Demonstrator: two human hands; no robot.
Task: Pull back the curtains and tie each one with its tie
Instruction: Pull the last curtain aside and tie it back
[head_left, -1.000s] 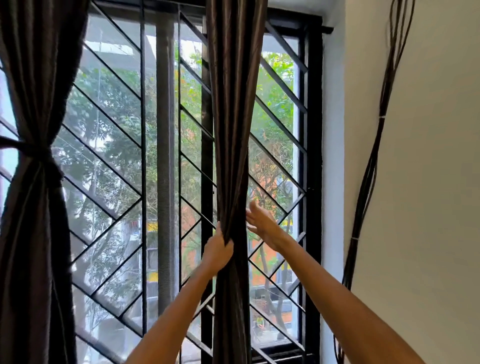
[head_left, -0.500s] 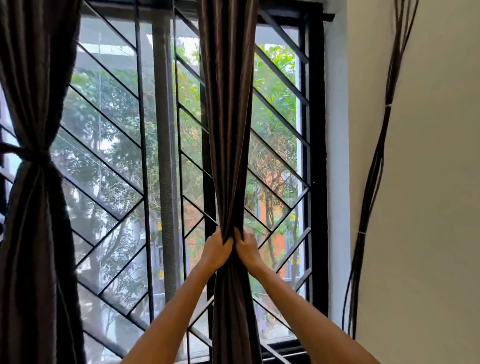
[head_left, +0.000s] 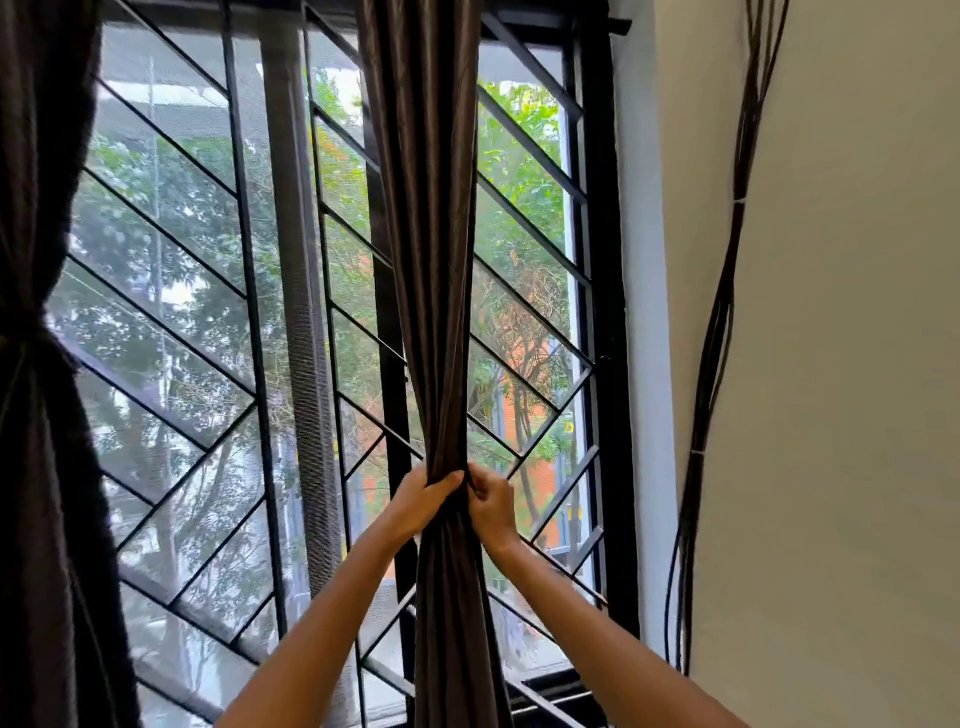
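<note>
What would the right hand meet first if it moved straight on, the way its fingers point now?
The gathered middle curtain: the right hand already grips it, opposite the left hand.

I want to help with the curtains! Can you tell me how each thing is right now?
Middle curtain: bunched into a narrow bundle, no tie seen on it.
Left curtain: gathered, tied at its waist.
Left hand: grips the middle curtain.
Right hand: fingers curled on the same bundle.
Window grille: uncovered between the curtains.
Cables: hanging down the wall.
</note>
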